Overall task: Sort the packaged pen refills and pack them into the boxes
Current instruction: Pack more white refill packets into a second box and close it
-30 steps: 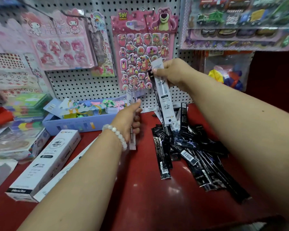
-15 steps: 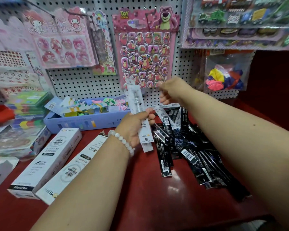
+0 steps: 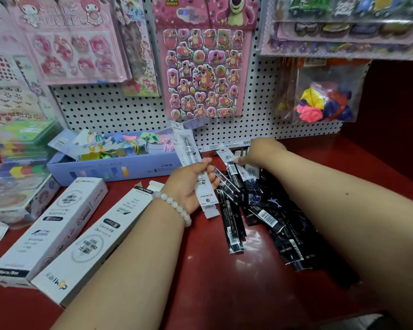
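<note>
Head view: left hand (image 3: 191,184) grips glossy flat refill packets (image 3: 196,167)

Even, moderately bright indoor light from above, soft glare patches on the glossy red counter (image 3: 200,277), sheen on the hanging sticker sheets (image 3: 202,67), left edge smeared and blurred, wide-angle bowing at the borders, weak shadows.

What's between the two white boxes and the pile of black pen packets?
In the head view, between the white boxes and the black packets lies the left forearm, its left hand holding white refill packets, over bare red counter.
</note>
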